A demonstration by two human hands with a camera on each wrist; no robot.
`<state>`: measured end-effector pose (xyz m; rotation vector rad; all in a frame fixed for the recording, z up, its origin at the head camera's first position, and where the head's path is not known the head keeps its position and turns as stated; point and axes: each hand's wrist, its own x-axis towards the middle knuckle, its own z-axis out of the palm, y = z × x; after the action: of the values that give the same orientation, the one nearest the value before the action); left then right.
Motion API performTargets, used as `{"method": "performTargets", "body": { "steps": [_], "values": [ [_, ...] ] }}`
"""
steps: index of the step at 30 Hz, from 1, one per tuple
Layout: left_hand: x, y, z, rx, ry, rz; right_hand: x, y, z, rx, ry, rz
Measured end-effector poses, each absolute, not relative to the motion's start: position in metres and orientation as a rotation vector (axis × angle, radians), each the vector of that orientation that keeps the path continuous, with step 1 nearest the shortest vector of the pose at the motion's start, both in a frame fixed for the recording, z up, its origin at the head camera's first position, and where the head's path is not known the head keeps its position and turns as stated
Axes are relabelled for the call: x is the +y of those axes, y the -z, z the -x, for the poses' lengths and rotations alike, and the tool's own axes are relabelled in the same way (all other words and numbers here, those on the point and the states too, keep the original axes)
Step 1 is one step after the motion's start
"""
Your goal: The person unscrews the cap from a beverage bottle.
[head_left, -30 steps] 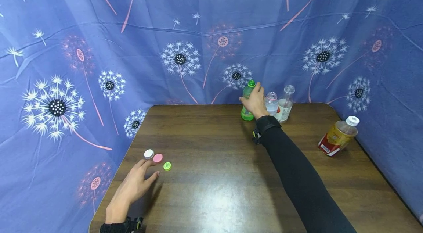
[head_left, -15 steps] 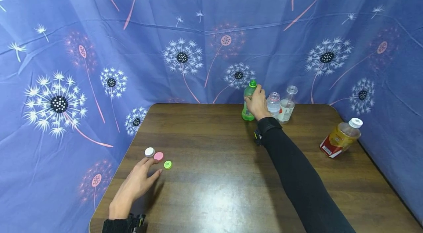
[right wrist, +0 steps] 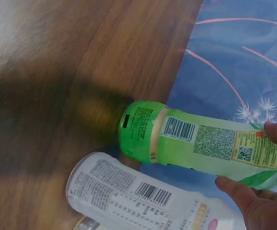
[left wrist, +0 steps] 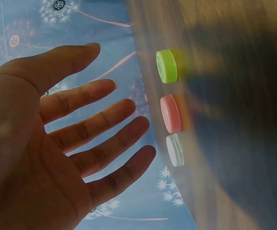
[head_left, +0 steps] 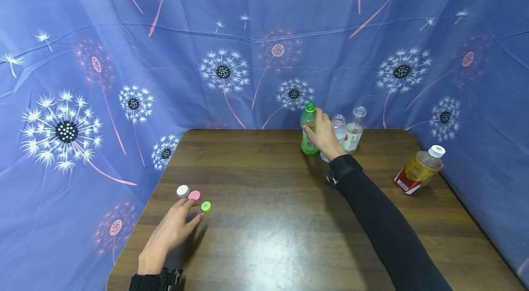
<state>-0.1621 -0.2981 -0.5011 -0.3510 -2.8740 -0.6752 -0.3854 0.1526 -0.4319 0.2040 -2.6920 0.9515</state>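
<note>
My left hand (head_left: 171,231) hovers with its fingers spread, beside a white cap (head_left: 182,191), a pink cap (head_left: 194,195) and a green cap (head_left: 205,206) in a slanted row on the table. In the left wrist view the open palm (left wrist: 57,129) holds nothing, and the caps lie off its fingertips. At the back of the table my right hand (head_left: 325,137) grips an uncapped green plastic bottle (head_left: 307,121) by its upper part, the thumb across the label. Close beside it is a whitish bottle (right wrist: 143,191) without a cap, partly hidden behind the hand.
An uncapped clear bottle (head_left: 354,132) stands right of the whitish one. Farther right is a bottle with a red and yellow label and a white cap (head_left: 419,169). Blue dandelion-print cloth (head_left: 248,43) hangs behind the brown wooden table (head_left: 248,176).
The right hand and green bottle have come slightly nearer the front. The whitish bottle's base now shows below the hand. The left hand has edged a little closer to the green cap.
</note>
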Motion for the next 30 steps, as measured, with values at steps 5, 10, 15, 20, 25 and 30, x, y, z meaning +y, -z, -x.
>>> {"method": "performTargets", "body": {
  "steps": [5, 10, 15, 20, 25, 30],
  "values": [
    [-0.294, 0.499, 0.166, -2.881, 0.648, 0.377, 0.155, 0.433, 0.372, -2.655, -0.945, -0.292],
    [-0.288, 0.497, 0.171, -2.882, 0.657, 0.408, 0.155, 0.433, 0.352, -2.619, -0.933, -0.359],
    [-0.281, 0.495, 0.177, -2.909, 0.686, 0.431, 0.155, 0.433, 0.324, -2.574, -0.95, -0.491],
    [-0.278, 0.494, 0.184, -2.956, 0.67, 0.401, 0.155, 0.436, 0.295, -2.546, -0.955, -0.604],
    [-0.274, 0.494, 0.19, -2.976, 0.653, 0.374, 0.156, 0.438, 0.263, -2.572, -0.893, -0.644],
    [-0.269, 0.497, 0.195, -3.017, 0.63, 0.344, 0.153, 0.437, 0.237, -2.555, -0.896, -0.675]
  ]
}}
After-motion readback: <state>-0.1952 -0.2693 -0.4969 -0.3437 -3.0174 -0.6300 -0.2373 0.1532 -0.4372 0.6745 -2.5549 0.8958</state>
